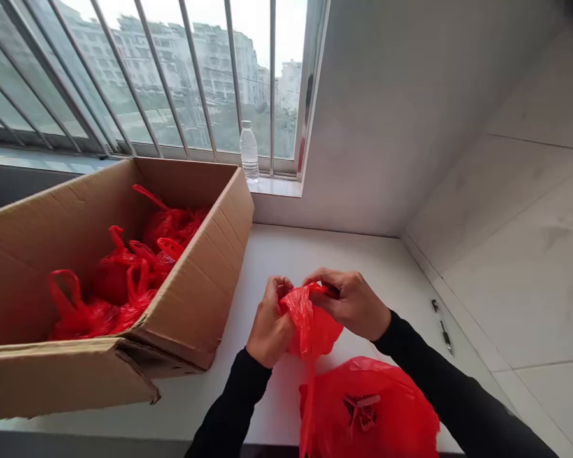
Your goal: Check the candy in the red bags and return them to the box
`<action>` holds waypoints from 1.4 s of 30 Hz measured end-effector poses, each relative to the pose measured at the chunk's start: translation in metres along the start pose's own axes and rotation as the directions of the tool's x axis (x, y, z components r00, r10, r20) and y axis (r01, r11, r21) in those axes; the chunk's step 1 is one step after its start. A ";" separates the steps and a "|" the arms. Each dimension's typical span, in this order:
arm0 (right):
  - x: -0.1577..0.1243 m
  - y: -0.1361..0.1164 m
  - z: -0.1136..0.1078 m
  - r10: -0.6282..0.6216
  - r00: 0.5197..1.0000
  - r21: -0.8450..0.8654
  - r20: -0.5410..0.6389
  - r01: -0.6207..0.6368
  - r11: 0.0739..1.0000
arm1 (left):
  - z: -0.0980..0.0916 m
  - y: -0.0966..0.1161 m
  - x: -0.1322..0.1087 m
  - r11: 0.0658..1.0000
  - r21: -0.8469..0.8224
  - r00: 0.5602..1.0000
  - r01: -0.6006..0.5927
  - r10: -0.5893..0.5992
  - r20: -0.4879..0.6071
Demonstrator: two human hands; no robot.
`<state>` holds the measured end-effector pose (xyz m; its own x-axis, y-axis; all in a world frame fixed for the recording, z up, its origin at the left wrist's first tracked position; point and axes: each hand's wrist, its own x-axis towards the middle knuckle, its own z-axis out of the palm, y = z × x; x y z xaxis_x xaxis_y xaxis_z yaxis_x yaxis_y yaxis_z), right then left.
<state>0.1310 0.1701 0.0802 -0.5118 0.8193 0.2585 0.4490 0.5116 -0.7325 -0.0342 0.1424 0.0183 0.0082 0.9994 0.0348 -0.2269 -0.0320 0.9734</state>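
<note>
Both my hands are at the top of a red plastic bag (pixel 322 327) over the white table. My left hand (pixel 271 324) has its fingers closed on the bag's left side. On the right, my right hand (pixel 351 302) pinches the gathered upper part. A strip of red plastic hangs down from between the hands. Nearer to me lies a larger red plastic bag (pixel 401 407), open at the top, with several small pieces inside that I cannot make out. What the held bag contains is hidden.
To the left stands an open cardboard box (pixel 205 273) holding several knotted red bags (pixel 119 273). A clear plastic bottle (pixel 249 152) is on the windowsill by the barred window. A black pen (pixel 443 327) lies at the table's right side, near the wall.
</note>
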 end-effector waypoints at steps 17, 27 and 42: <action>-0.013 0.020 -0.042 0.189 0.980 -0.169 -0.057 -0.196 0.966 | -0.036 -0.005 0.016 0.799 -0.594 0.989 0.094 -0.144 -0.037; -0.030 0.053 -0.036 0.198 0.965 0.170 -0.171 -0.169 0.971 | -0.040 -0.013 0.022 0.710 -0.704 0.969 0.021 -0.189 -0.162; -0.022 0.073 -0.040 0.425 0.828 0.703 -0.365 -0.055 0.709 | -0.035 0.000 0.026 0.695 -0.717 0.972 0.053 -0.200 -0.122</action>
<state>0.2045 0.1998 0.0465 0.0341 0.9906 0.1322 -0.1682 0.1361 -0.9763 -0.0683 0.1694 0.0108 -0.0653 0.9800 -0.1881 -0.8557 0.0419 0.5157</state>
